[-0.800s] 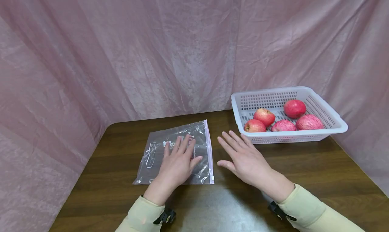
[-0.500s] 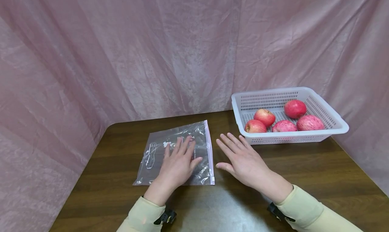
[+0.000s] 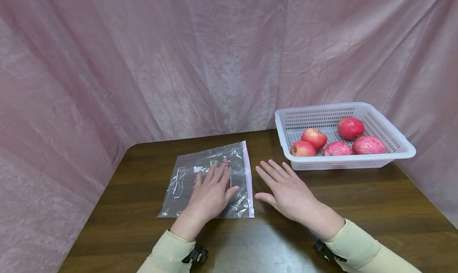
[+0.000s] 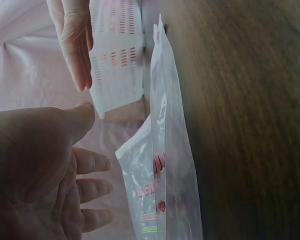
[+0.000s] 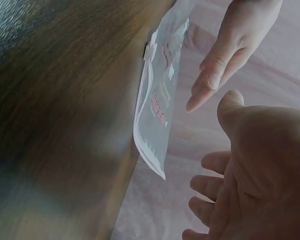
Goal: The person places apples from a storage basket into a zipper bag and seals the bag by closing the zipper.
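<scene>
A clear plastic zip bag [image 3: 186,193] with a pale lilac slider edge lies on the table, its printed side up. Above it hovers my left hand [image 3: 211,195], fingers spread; the left wrist view shows a gap between palm and bag [image 4: 180,165]. My right hand [image 3: 290,193] hangs over the wood just right of the slider edge, fingers straight and holding nothing. Beyond it, at the back right, a white perforated basket [image 3: 354,158] holds several red apples [image 3: 351,128].
The brown wooden table [image 3: 118,225] has its left and back edges in view. A pink curtain [image 3: 200,66] hangs close behind it and along both sides. Black straps [image 3: 195,254] sit at the sleeve cuffs.
Both hands have drifted very slightly toward the person, fingers still straight. The whole scene shifts a little as the head camera turns; bag and basket keep their places.
</scene>
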A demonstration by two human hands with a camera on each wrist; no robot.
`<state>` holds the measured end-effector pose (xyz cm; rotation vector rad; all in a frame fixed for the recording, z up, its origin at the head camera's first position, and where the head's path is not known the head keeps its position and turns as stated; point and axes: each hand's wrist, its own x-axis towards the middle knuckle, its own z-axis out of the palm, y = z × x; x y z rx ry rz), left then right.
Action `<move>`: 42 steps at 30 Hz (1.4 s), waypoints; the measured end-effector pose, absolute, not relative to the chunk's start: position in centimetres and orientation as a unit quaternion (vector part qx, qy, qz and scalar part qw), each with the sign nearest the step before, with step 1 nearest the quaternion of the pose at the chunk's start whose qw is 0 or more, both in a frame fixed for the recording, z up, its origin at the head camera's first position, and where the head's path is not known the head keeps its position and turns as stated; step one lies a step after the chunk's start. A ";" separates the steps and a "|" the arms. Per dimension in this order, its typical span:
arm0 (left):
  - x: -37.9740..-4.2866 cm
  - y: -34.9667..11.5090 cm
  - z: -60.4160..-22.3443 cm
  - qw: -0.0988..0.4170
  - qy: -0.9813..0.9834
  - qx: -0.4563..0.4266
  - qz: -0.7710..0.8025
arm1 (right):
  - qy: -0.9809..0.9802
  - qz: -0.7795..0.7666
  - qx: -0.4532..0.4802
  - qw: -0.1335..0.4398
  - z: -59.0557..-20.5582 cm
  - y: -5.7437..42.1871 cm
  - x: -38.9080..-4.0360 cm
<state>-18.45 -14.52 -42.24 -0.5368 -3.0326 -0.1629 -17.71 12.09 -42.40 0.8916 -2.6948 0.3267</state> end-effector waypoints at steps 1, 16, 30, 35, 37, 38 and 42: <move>-18.5 -14.5 -42.2 0.028 -0.983 -0.174 -0.053 | -0.934 0.113 0.308 0.139 -42.4 12.1 -17.7; -19.0 -14.5 -42.8 0.008 -0.980 -0.191 -0.060 | -0.938 0.110 0.312 0.106 -42.4 11.5 -17.6; -18.7 -14.5 -43.0 -0.035 -0.979 -0.188 -0.077 | -0.934 0.123 0.334 0.034 -43.0 11.0 -17.9; -18.7 -14.6 -43.1 -0.038 -0.979 -0.185 -0.077 | -0.931 0.125 0.341 0.015 -43.0 10.8 -18.0; -18.7 -14.6 -43.1 -0.036 -0.979 -0.187 -0.075 | -0.930 0.126 0.345 0.006 -43.0 10.8 -18.1; -18.7 -14.6 -43.1 -0.037 -0.979 -0.187 -0.074 | -0.930 0.127 0.346 0.002 -43.0 10.8 -18.1; -18.7 -14.6 -43.2 -0.036 -0.979 -0.191 -0.069 | -0.928 0.133 0.349 -0.017 -43.1 10.7 -18.2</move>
